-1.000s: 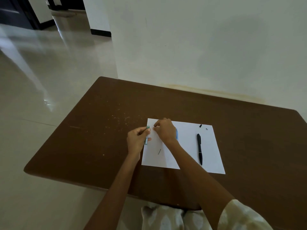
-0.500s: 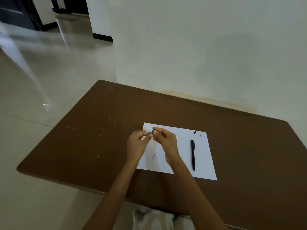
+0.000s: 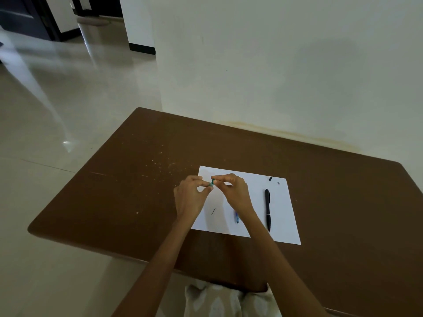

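A white sheet of paper lies on the brown table. Above the sheet's left part my left hand and my right hand meet, and both pinch a small teal pen part between their fingertips. A blue pen piece lies on the sheet just beside my right wrist, partly hidden by it. A thin dark refill or spring lies on the paper between my forearms. A black pen lies lengthwise on the sheet to the right of my right hand.
Two tiny dark bits sit near the sheet's far right corner. Pale specks dot the table left of the paper. A white wall stands behind the table, with glossy floor to the left.
My hands have come together over the paper and lifted the teal part between them. The blue piece that was under my right hand now lies near my wrist.
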